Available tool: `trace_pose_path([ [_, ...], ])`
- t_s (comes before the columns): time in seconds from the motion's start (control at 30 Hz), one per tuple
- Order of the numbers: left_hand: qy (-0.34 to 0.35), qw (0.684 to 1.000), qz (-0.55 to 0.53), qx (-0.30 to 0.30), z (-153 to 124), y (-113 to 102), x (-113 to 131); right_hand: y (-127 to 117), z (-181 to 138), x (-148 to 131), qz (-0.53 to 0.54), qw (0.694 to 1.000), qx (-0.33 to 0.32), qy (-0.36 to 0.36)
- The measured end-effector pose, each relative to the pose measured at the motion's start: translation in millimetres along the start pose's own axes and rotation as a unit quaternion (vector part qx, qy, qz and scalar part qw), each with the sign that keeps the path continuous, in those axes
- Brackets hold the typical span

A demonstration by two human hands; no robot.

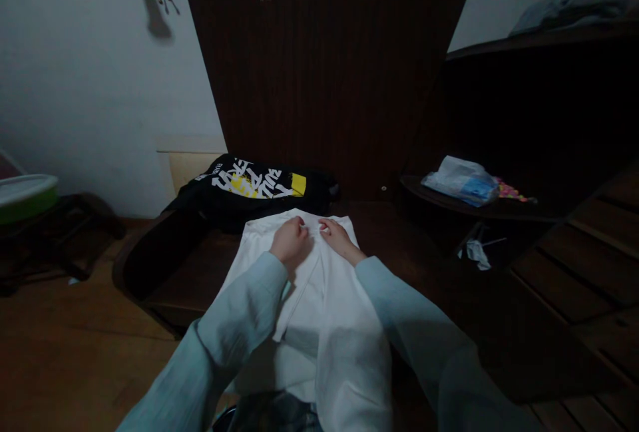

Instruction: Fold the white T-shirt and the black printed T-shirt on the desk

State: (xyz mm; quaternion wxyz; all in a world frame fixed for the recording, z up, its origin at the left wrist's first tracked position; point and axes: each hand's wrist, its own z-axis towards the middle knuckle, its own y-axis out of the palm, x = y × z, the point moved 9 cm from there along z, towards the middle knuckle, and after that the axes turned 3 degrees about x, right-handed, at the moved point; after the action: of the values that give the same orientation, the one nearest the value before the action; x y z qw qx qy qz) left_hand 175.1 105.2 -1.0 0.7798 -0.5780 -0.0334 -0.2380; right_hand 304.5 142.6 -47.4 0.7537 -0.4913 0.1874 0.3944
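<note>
A white garment that looks like a pair of trousers (344, 332) lies spread over a dark wooden seat, its waist end away from me and its lower part hanging toward my lap. My left hand (291, 240) is curled, its fingers closed at the upper middle of the cloth. Just right of it, across a small gap, my right hand (337, 237) pinches the fabric by the top edge. Small details between the fingertips are too dim to make out. Both forearms are in light blue-green sleeves.
A black garment with white and yellow print (249, 182) lies behind the trousers. On a curved dark shelf (419, 187) at right sits a plastic packet (462, 181). A green-sided basin (30, 200) rests on a stand at left. A dark wooden panel (324, 79) rises behind.
</note>
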Motion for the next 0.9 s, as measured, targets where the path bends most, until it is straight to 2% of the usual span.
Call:
trace_pose_path([
  [0.07,-0.013,0.996,0.017,-0.088,-2.7,-7.1,-29.7,0.4,-0.3,-0.6,-0.001,1.000,-0.003,-0.012],
  [0.1,-0.004,0.994,0.030,-0.105,-5.9,-14.9,-43.8,0.8,-0.9,-1.3,0.001,1.000,-0.006,-0.016],
  [0.17,-0.011,0.994,0.067,-0.088,-14.2,-36.6,-76.6,1.5,-2.0,-2.9,0.004,1.000,-0.011,-0.019],
  [0.23,-0.059,0.991,0.102,-0.065,-25.3,-54.6,-113.0,1.7,-2.1,-4.4,0.009,1.000,-0.015,-0.020],
  [0.3,-0.101,0.987,0.090,-0.082,-36.7,-57.9,-140.5,1.5,-1.5,-5.9,0.022,0.999,-0.018,-0.020],
  [0.37,-0.132,0.984,0.038,-0.118,-44.8,-49.8,-156.4,0.1,-1.0,-7.3,0.042,0.999,-0.017,-0.020],
  [0.43,-0.145,0.980,-0.023,-0.134,-46.6,-40.2,-161.0,-1.2,-1.9,-10.4,0.051,0.998,-0.018,-0.026],
  [0.5,-0.148,0.979,-0.068,-0.120,-43.1,-35.3,-160.5,-0.4,-5.1,-17.8,0.044,0.997,-0.029,-0.049],
  [0.7,-0.183,0.969,-0.156,-0.047,-35.6,-45.3,-155.7,10.5,-19.7,-46.8,-0.065,0.980,-0.072,-0.172],
  [0.8,-0.175,0.967,-0.182,-0.017,-31.7,-56.9,-136.9,14.3,-20.9,-48.3,-0.103,0.975,-0.083,-0.181],
  [0.9,-0.114,0.972,-0.205,-0.001,-25.3,-62.0,-95.5,14.9,-20.9,-48.1,-0.113,0.974,-0.088,-0.178],
])
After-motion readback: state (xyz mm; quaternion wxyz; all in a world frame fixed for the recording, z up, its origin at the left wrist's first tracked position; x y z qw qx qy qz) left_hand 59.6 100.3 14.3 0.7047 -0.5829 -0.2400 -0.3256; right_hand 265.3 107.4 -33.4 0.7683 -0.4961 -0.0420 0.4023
